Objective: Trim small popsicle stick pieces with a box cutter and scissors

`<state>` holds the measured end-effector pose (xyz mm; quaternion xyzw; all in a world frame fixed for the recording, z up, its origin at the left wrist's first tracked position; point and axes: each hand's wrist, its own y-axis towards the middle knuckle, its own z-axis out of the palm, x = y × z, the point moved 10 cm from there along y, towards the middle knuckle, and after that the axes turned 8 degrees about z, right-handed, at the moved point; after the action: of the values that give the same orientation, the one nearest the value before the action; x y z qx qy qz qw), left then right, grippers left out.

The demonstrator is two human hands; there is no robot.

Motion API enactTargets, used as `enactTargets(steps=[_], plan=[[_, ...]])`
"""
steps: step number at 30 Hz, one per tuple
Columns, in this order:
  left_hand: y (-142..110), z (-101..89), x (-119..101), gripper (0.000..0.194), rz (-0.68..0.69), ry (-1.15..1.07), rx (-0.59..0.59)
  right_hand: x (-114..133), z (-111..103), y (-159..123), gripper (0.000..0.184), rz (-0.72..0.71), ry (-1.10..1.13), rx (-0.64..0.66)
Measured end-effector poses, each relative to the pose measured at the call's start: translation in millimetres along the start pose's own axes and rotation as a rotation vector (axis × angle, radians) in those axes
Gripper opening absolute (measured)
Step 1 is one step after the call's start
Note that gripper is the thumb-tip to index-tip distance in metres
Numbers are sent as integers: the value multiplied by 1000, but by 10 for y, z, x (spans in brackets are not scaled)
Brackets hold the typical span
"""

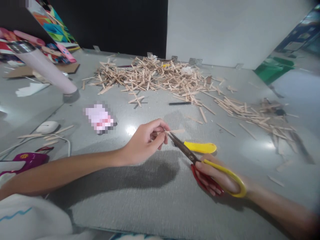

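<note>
Above the grey tabletop [120, 206], our left hand [146, 141] pinches a slim, pale wooden stick [178, 131] beside the tips of the scissors [191, 157]; our right hand [222, 178] grips their red-and-yellow handles. Open surface stretches nearer us.

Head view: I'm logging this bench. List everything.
Scissors: one, red and yellow handles, right
Held stick: one, tan, centre
Loose sticks: uncountable, tan, mostly at back
Ribbed tool: one, yellow, beyond scissors
Slim rod: one, black, near loose sticks
Mouse: one, white, left
Cable: one, white, beside mouse
Unclear object: one, purple, left
Bottle: one, pink, back left
Pixelated item: one, pinkish, centre left
Papery piece: one, white, beside bottle
Cardboard: one, brown, behind bottle
Clutter: uncounted, multicoloured, back left
Container: one, green, back right
Panels: two, black and white, back
Table: one, grey, underneath
Clothing: one, white, bottom left
Left hand: one, bare, on held stick
Right hand: one, bare, on scissors
</note>
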<state>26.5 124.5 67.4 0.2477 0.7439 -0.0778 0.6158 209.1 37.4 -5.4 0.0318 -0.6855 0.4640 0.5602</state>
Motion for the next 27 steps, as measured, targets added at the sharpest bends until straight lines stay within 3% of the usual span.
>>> enactTargets(steps=[20, 27], plan=[[-8, 25, -199, 9, 142, 236, 56, 36, 15, 3, 78, -43, -7, 29], [-19, 26, -208, 8, 149, 266, 70, 43, -18, -22, 79, -49, -110, 16]])
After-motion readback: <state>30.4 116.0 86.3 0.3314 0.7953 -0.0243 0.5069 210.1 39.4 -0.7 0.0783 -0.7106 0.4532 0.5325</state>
